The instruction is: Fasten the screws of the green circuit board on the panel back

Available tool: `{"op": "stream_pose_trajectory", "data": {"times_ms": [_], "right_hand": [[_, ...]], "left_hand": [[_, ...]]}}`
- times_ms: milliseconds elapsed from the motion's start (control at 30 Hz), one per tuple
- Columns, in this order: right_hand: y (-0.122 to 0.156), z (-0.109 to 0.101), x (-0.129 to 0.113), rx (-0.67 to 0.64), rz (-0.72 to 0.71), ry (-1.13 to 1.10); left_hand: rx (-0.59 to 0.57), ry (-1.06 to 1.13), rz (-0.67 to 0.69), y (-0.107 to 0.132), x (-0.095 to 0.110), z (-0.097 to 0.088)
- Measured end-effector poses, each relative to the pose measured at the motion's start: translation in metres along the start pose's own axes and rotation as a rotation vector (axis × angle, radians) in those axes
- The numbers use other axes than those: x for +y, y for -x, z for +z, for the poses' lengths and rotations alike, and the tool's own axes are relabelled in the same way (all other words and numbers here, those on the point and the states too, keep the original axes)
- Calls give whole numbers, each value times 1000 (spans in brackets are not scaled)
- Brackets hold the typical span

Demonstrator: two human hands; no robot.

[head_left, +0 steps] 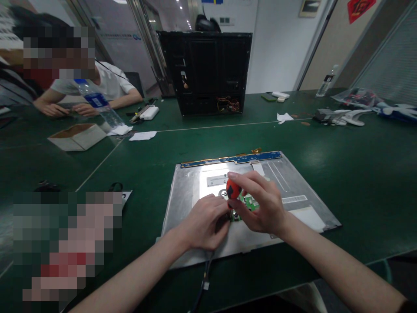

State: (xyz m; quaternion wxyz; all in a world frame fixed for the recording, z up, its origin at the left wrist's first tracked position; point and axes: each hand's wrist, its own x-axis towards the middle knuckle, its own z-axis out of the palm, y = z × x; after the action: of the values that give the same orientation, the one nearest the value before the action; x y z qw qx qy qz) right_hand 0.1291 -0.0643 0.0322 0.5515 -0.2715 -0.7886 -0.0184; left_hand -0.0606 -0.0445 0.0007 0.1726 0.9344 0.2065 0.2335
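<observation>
A silver metal display panel (pixel 180 208) lies on the green table, back side up. A blue circuit strip (pixel 224 160) runs along its far edge, and a small green circuit board (pixel 250 203) sits near its middle. Between the thumb and fingers of my right hand (pixel 263 202) is a red-and-black screwdriver (pixel 232 190), held upright over the board's left side; its tip is hidden. My left hand (pixel 203 219) rests closed at the board's left edge, close to the screwdriver; what its fingers grip is hidden. Below it, a dark cable (pixel 206 271) hangs toward the table's front edge.
A black monitor housing (pixel 211 74) stands at the back. Far left, a person (pixel 109 82) sits behind a tilted water bottle (pixel 100 104) and an open cardboard box (pixel 78 137). Grey-white parts (pixel 340 116) and another bottle (pixel 326 82) are at the right.
</observation>
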Motion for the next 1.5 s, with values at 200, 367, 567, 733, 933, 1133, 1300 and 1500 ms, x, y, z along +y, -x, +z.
{"op": "stream_pose_trajectory", "data": {"times_ms": [200,367,567,733,933,1133,1300,1500], "right_hand": [[0,-1,1,8,-39,9],[3,2,3,40,3,19],[1,1,1,-35,16,-42],[0,-2,1,-40,10,-97],[6,6,4,40,55,-121],[5,4,2,10,40,-138],[0,-1,-2,-44,7,-44],[2,-2,-3,-30,9,-21]], "left_hand": [[24,4,21,0,0,0],[-16,-1,5,1,-1,1],[-18,36,-3,1,-3,1],[-24,30,-6,0,-2,0],[-11,27,1,1,-1,-1],[9,7,22,0,-1,0],[12,10,18,-1,-1,0],[-6,34,41,-2,-3,0]]}}
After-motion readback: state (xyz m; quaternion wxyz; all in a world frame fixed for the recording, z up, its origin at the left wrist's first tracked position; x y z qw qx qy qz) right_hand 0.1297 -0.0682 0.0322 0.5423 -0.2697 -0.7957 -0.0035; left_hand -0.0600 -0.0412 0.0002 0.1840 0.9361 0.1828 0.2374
